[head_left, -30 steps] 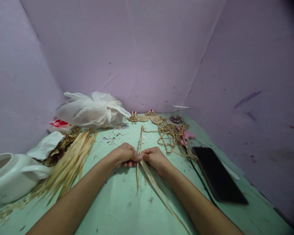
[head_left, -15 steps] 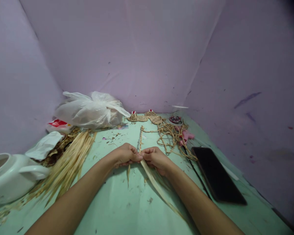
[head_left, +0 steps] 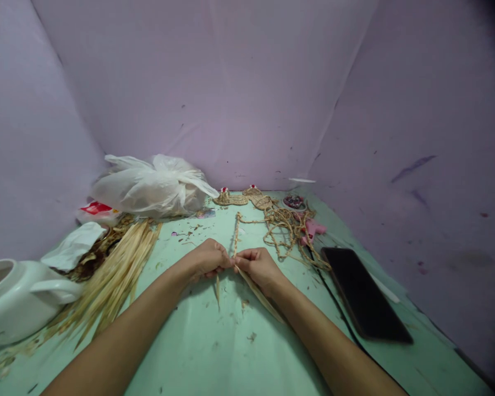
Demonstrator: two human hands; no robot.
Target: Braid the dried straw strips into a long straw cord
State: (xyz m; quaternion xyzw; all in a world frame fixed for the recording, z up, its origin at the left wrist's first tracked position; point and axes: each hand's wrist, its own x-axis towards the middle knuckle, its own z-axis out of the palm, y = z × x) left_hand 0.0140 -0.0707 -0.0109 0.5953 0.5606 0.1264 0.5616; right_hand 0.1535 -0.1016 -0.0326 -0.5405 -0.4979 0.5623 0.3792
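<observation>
A thin straw-coloured braid (head_left: 236,237) runs down the middle of the green table to my fingertips. My left hand (head_left: 209,258) pinches its near end, and a short fibre strip (head_left: 218,290) hangs below that hand. Touching it, my right hand (head_left: 259,267) is closed on the same end, with a longer pale fibre strip (head_left: 258,294) trailing under the wrist. From its far end the braid joins a tangled heap of braided cord (head_left: 286,231) at the right. The exact grip of the fingertips is partly hidden.
Loose dried fibre strips (head_left: 119,275) lie at left beside a white ceramic pot (head_left: 16,300). Behind them is a white plastic bag (head_left: 152,187). Woven slipper-shaped pieces (head_left: 231,199) rest by the wall. To the right are a pink glue gun (head_left: 312,231), a black cable and a phone (head_left: 365,294).
The long pale strip has swung from the open table toward my right forearm and now shows less. Both hands stay together at the braid's end, having shifted slightly.
</observation>
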